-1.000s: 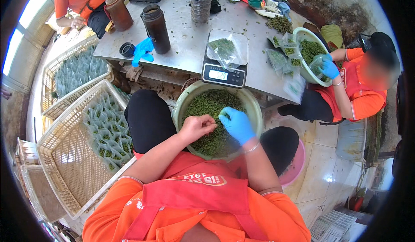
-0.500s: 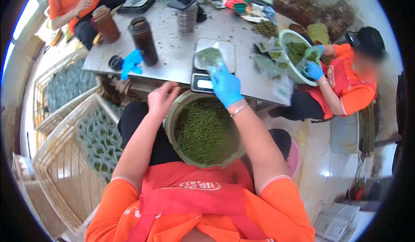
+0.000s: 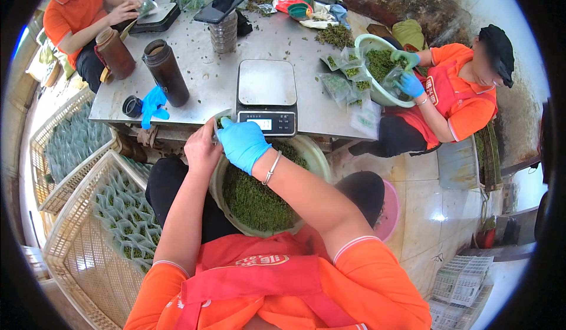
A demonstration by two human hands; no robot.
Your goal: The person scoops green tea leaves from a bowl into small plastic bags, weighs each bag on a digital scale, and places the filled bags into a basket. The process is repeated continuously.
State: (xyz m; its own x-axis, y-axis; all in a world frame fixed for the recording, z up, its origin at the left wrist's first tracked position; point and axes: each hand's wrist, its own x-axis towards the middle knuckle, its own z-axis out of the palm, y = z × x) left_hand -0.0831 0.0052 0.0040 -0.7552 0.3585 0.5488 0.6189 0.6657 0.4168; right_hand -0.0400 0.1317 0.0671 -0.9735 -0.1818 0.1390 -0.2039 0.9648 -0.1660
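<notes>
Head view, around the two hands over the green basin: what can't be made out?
- Small clear bag: mostly covered by the bare left hand and blue-gloved right hand; contents unseen.
- Round green basin of loose green leaves: far rim hidden by both hands, near rim by the orange shirt.
- Grey digital scale: display too small to read.

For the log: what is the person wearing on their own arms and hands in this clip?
The right hand wears a bright blue disposable glove, with a thin silver bangle just behind it on the wrist. The left hand is bare, with no glove or jewellery visible. Both forearms are uncovered; short orange sleeves with a pale trim at the cuff end above the elbows. A red apron covers the chest.
</notes>
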